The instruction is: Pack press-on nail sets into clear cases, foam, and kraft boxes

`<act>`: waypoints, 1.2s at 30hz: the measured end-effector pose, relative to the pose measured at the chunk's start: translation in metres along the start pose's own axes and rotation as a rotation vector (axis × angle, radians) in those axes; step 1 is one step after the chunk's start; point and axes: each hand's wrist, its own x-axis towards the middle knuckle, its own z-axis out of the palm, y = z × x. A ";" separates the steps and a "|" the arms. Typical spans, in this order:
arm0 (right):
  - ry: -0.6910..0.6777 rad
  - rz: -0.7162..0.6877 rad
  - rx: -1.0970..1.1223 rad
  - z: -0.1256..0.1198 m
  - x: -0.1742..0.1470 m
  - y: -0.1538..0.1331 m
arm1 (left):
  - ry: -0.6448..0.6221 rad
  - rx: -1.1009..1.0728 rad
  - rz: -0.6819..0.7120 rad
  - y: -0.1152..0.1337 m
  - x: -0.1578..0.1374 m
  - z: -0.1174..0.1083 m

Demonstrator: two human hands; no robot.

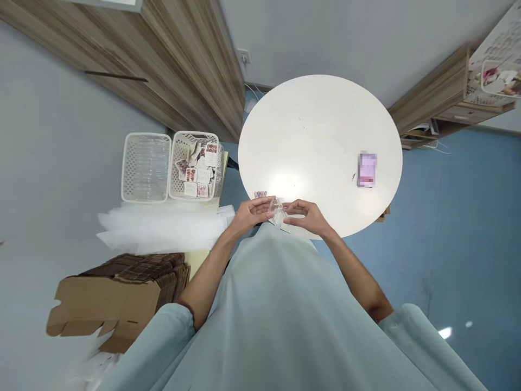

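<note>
A clear plastic box, seemingly opened like a tent, is held between my two hands at the near edge of the round white table. My left hand grips its left side with the fingers stretched along it and the thumb below. On the other side my right hand pinches it between thumb and curled fingers. Just beyond my left fingers lies a small card with purplish nail-like pieces. Fine details of the box are too small to make out.
A pixelated pink-purple pack lies on the table's right. To the left stand a white basket of clear plastic pieces and another basket of small cards. Nearer are white wrapping sheets and flattened cardboard boxes.
</note>
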 end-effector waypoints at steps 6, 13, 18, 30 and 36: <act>-0.002 0.019 0.039 -0.001 0.002 0.006 | -0.045 -0.090 -0.042 -0.004 0.002 -0.007; 0.058 -0.055 0.124 0.004 0.007 0.004 | -0.023 -0.228 0.021 -0.011 0.002 -0.009; 0.214 -0.059 0.059 0.014 0.016 0.007 | -0.007 -0.316 0.064 -0.020 0.000 -0.014; 0.283 -0.001 0.031 0.024 0.047 0.015 | 0.002 -0.130 0.048 -0.030 -0.017 -0.046; 0.162 0.025 -0.063 0.048 0.070 0.010 | 0.066 -0.070 0.050 -0.031 -0.027 -0.061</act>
